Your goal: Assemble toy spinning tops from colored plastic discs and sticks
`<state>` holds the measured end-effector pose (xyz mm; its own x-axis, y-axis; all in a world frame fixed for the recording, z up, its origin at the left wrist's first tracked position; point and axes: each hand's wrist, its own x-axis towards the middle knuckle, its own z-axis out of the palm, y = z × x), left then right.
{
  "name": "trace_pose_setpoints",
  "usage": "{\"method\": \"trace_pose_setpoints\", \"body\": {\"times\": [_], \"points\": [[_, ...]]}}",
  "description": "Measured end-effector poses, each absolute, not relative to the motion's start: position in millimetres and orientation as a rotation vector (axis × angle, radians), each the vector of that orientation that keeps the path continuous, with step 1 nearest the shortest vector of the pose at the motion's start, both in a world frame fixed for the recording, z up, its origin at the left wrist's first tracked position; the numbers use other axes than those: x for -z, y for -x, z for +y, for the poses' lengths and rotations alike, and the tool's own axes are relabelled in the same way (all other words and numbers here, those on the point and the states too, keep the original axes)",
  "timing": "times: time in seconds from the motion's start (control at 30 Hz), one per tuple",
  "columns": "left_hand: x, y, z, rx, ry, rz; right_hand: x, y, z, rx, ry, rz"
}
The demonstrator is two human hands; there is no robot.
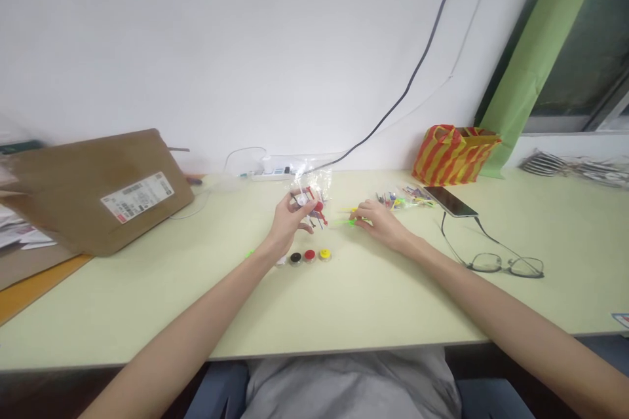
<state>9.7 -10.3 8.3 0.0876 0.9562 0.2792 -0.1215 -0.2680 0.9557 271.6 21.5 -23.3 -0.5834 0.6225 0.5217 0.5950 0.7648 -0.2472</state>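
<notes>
Left hand (289, 219) grips clear bag (310, 193); desk (344, 301) front bare.

White wall (196, 46) behind pale green desk (344, 301).

Near desk (344, 314) edge: bare surface, open passage across its width. Centre: row of three small round discs (310, 255) just below the left hand (289, 222). Right: glasses (506, 266), phone (449, 201) with trailing cable, small coloured pieces (403, 198), striped bag (452, 154). Left: cardboard package (98, 190) blocks that side. Rear: power strip (272, 175) along wall.
</notes>
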Motion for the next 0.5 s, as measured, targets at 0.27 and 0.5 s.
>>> {"method": "trace_pose_setpoints", "body": {"times": [0.27,0.5], "points": [[-8.7,-16.0,-17.4,-1.226,-1.523,0.943,2.8,-288.4,17.7,0.176,0.945,-1.834],[-12.8,-19.7,-22.7,-1.142,-1.637,0.944,-9.6,-282.7,-0.5,0.297,0.851,-1.653]]}}
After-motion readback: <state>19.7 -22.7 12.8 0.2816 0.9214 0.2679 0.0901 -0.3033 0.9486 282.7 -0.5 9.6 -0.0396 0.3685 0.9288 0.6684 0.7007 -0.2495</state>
